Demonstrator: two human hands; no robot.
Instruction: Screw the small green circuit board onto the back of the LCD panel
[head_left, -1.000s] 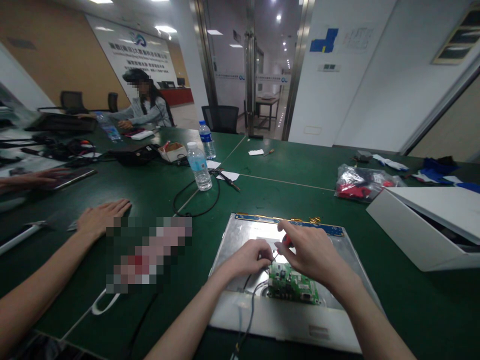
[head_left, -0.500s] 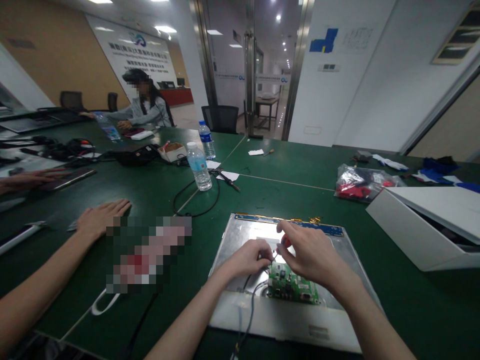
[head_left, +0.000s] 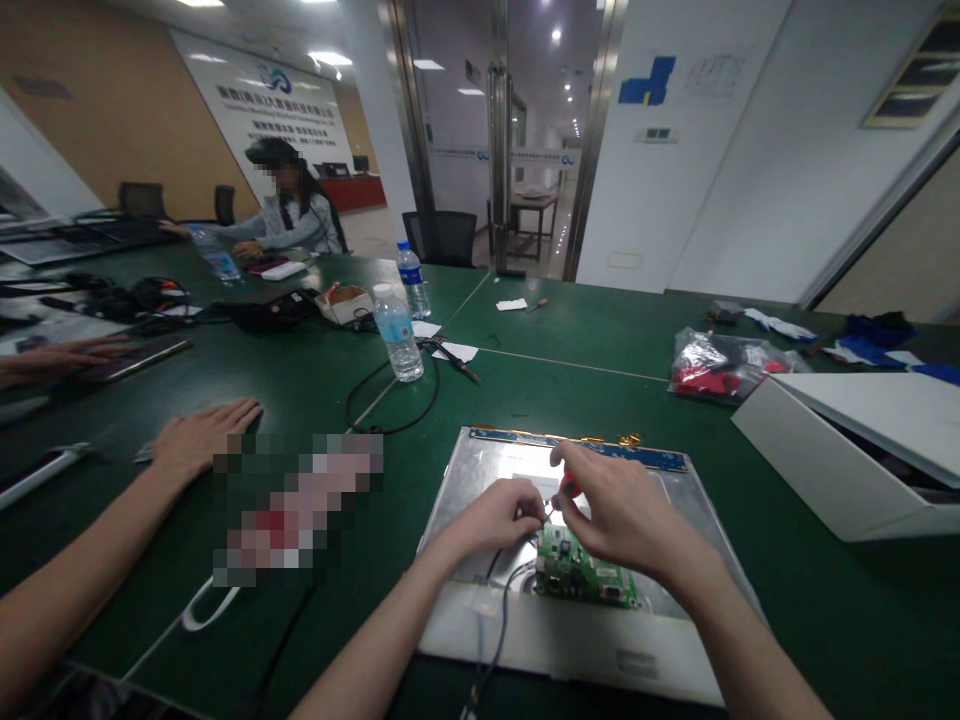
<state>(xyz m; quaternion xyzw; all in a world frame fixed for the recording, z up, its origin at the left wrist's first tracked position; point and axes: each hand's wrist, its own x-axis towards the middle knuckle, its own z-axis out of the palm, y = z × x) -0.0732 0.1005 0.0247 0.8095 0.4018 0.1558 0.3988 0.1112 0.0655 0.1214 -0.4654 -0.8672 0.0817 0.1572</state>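
Red-handled tool (head_left: pixel 571 485) in its grip, my right hand (head_left: pixel 619 500) sits slightly further left than a second ago. My left hand (head_left: pixel 501 515) stays curled near its tip, hold unclear, beside the green circuit board (head_left: pixel 574 572) on the metal panel (head_left: pixel 466 480).

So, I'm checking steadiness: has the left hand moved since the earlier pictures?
No, not visibly: the left hand stays by the upper-left corner of the green circuit board.
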